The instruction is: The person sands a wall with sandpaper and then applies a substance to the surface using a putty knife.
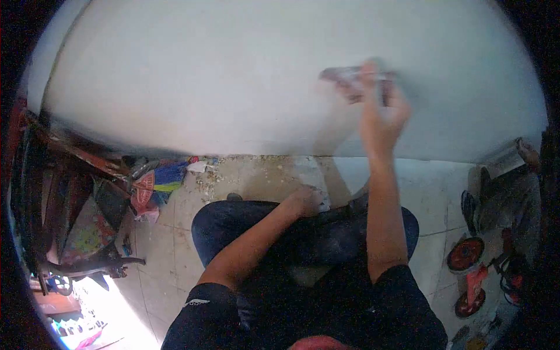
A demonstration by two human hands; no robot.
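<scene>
A pale wall (204,76) fills the upper part of the head view. My right hand (382,99), blurred by motion, is wrapped round a reddish-brown and whitish flat item (344,79) and holds it at the wall surface. What the item is cannot be made out. My left hand (306,201) rests low by my knees, its fingers closed near a small whitish thing (322,201); whether it grips that thing is unclear. Bits of debris (233,172) lie on the floor along the foot of the wall.
At the left are a dark chair-like frame (87,262) and a heap of coloured cloth or plastic (157,184). Red sandals (466,255) and dark items lie at the right on the tiled floor (157,251). My bent knees are below the wall.
</scene>
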